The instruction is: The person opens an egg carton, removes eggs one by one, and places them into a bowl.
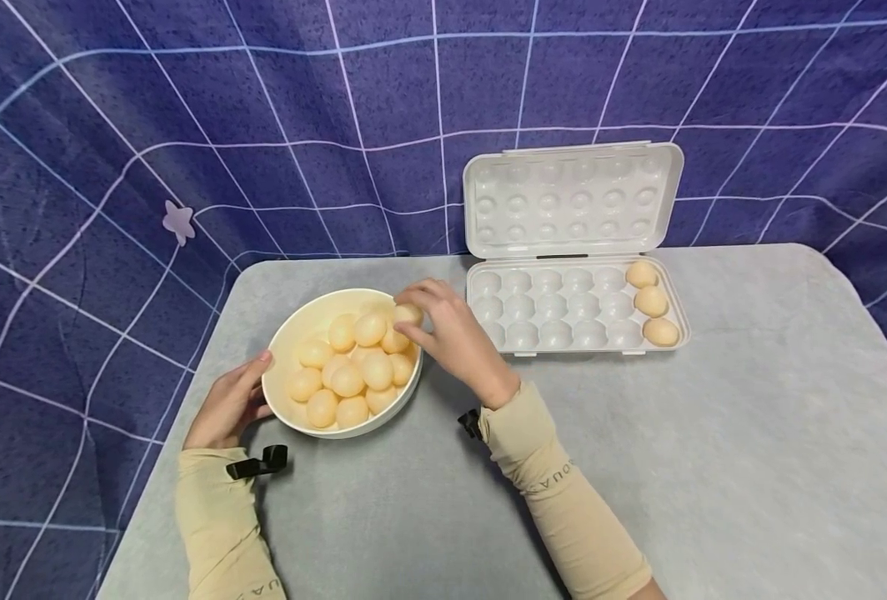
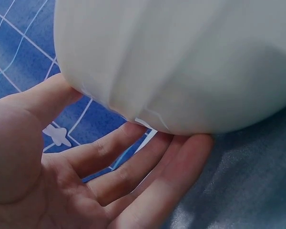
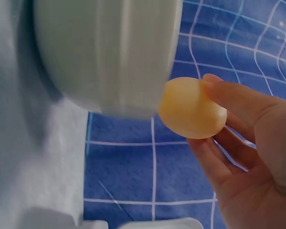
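A cream bowl [image 1: 288, 403] holds several pale yellow eggs [image 1: 348, 380]. At its left side is my left hand [image 1: 228, 402], thumb at the rim and fingers curved against the outer wall, as the left wrist view shows. My right hand [image 1: 454, 337] pinches one egg [image 3: 193, 109] between thumb and fingers at the bowl's right rim. To the right lies an open white egg carton [image 1: 522, 352], its lid [image 1: 574, 242] raised at the back. Three eggs [image 1: 651, 302] sit in the carton's rightmost column; its other cups hold nothing.
Everything stands on a grey tabletop [image 1: 774, 400]. A dark blue curtain [image 1: 383, 92] with a line grid hangs behind and to the left, with a pale star [image 1: 178, 222] on it. Black wrist straps [image 1: 259, 463] jut out near both forearms.
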Motion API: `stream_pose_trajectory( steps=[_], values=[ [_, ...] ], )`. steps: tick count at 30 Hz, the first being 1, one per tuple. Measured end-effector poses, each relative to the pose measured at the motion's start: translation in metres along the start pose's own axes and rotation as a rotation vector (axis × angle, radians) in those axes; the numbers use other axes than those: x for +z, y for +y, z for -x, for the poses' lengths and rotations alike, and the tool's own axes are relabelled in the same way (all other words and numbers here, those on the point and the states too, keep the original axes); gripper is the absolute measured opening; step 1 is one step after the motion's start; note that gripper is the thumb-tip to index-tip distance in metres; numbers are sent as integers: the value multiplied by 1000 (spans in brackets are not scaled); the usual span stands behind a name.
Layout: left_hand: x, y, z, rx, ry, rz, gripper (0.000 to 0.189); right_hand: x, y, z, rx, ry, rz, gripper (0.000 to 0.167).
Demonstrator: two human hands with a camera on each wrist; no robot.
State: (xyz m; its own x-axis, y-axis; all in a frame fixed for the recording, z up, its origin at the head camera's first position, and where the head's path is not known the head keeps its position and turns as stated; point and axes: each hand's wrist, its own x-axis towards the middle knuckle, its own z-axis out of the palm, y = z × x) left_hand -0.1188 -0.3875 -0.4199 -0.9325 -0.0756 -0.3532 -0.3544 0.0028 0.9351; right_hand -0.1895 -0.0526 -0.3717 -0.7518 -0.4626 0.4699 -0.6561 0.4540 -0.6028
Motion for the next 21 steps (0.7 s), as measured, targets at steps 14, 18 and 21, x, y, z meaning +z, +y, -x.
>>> stream_pose_trajectory(
  steps=[14,18,21],
  values=[
    [3,-1,-1,-15,27,23,75,26,3,-3,20,5,39,30],
    [3,-1,0,-14,34,17,77,32,-1,-5,25,13,18,30],
    [3,-1,0,-5,37,15,77,37,-5,-6,14,9,-11,30]
  ],
)
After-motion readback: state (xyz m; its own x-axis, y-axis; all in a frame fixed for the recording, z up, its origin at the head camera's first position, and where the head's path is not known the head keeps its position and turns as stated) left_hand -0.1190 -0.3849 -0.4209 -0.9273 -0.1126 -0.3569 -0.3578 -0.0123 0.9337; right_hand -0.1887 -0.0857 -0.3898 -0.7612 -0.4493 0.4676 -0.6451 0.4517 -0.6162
